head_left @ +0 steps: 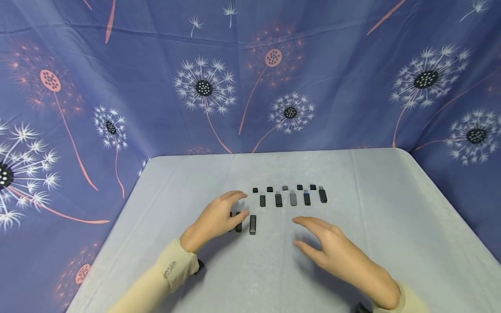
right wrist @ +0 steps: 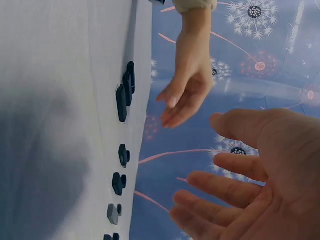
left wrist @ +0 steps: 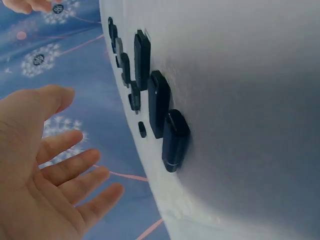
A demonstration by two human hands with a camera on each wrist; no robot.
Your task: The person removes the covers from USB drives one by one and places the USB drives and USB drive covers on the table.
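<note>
My left hand [head_left: 219,215] hovers over the left part of the table, holding nothing, its fingers relaxed and apart. Below and beside it lie three dark capped USB flash drives; the rightmost drive [head_left: 252,225] is in full view, the others partly covered by the hand. The left wrist view shows all three capped drives [left wrist: 159,105] side by side. To the right, my right hand [head_left: 332,248] is raised above the table with loose, slightly bent fingers and nothing in them. Farther back several uncapped flash drives stand in a row, among them a grey drive [head_left: 293,199] with its connector showing.
Behind the uncapped drives runs a row of small caps, including a black cap [head_left: 270,189] and a grey cap [head_left: 285,188]. A pale cloth covers the table [head_left: 391,208]. A blue dandelion-print curtain [head_left: 242,100] hangs at the back and sides.
</note>
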